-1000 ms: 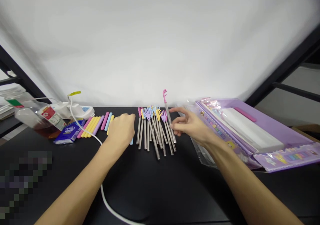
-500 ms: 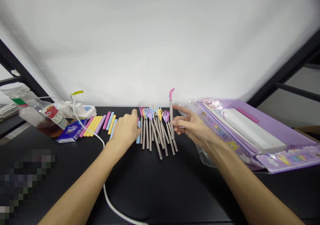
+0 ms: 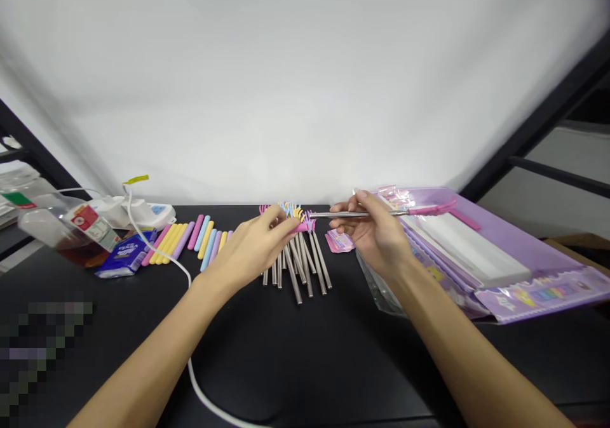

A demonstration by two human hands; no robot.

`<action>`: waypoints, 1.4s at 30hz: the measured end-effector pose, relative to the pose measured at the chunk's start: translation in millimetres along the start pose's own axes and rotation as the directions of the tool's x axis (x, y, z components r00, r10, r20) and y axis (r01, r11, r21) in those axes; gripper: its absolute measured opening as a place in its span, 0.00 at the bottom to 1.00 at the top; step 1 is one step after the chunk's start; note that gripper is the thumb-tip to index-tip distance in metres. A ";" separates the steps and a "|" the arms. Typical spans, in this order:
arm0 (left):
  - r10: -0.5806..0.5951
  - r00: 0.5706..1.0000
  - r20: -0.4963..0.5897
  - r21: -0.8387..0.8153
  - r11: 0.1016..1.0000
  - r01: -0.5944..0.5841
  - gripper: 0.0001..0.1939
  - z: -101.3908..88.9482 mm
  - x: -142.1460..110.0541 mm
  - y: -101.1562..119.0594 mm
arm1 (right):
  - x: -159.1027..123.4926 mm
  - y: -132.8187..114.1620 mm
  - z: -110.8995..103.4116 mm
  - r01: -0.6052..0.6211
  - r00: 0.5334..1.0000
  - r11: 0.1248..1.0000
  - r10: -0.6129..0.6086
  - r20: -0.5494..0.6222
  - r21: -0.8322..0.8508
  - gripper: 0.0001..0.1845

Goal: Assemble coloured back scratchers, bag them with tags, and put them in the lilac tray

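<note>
My right hand (image 3: pixel 379 234) pinches the metal rod of a back scratcher (image 3: pixel 433 209), held level with its pink claw to the right and its bare rod end to the left. Pink shows at the fingertips of my left hand (image 3: pixel 252 244), which are closed on a pink handle sleeve (image 3: pixel 301 227). The sleeve and the rod end are close together; whether they touch I cannot tell. Below them, several back scratchers (image 3: pixel 305 266) with metal rods and coloured claws lie in a bunch, partly behind my left hand. Further left lie pastel handle sleeves (image 3: pixel 168 244), some hidden by that hand.
On the right, an open purple package (image 3: pixel 505 225) lies with clear plastic beside it. Small pink cards (image 3: pixel 340 241) rest near my right hand. To the left are a bottle (image 3: pixel 71 231), a blue tissue pack (image 3: pixel 126 254), a power strip (image 3: pixel 159 214) and a white cable (image 3: pixel 193 377).
My right hand has lifted the pink back scratcher and turned it from upright to level. My left hand has moved right with a pink handle sleeve. The small pink cards have come into view.
</note>
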State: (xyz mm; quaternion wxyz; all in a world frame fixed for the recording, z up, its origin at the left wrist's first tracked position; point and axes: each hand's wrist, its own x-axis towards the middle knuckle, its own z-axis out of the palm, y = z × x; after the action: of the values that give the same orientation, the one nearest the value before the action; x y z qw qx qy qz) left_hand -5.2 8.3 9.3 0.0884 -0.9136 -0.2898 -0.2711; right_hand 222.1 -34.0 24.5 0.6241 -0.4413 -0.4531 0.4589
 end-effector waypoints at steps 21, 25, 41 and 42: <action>0.148 0.983 -0.105 -0.102 0.982 -0.159 0.17 7.2 -3.5 15.2 | -3.0 28.3 9.8 0.083 0.960 0.985 -0.121 0.253 0.153 0.20; 0.115 0.990 -0.078 -0.165 0.978 -0.126 0.15 12.4 -2.0 20.7 | -5.4 32.8 17.2 0.142 0.956 0.990 -0.134 0.261 -0.013 0.18; 0.169 0.968 -0.185 0.101 0.983 -0.152 0.13 18.2 -4.6 -2.6 | 8.0 8.0 -35.7 -0.158 0.975 0.970 0.183 0.125 -0.185 0.18; 0.186 0.968 -0.167 0.101 0.980 -0.171 0.15 19.0 -4.6 -1.5 | 6.9 9.4 -32.3 -0.121 0.974 0.969 0.157 0.161 -0.214 0.18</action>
State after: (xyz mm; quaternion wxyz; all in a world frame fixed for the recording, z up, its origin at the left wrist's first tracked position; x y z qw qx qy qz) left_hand -0.8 13.4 -9.0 0.1768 -0.9040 -0.2088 -0.3286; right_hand 252.9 -29.9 10.1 0.4993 -0.4911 -0.5189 0.4902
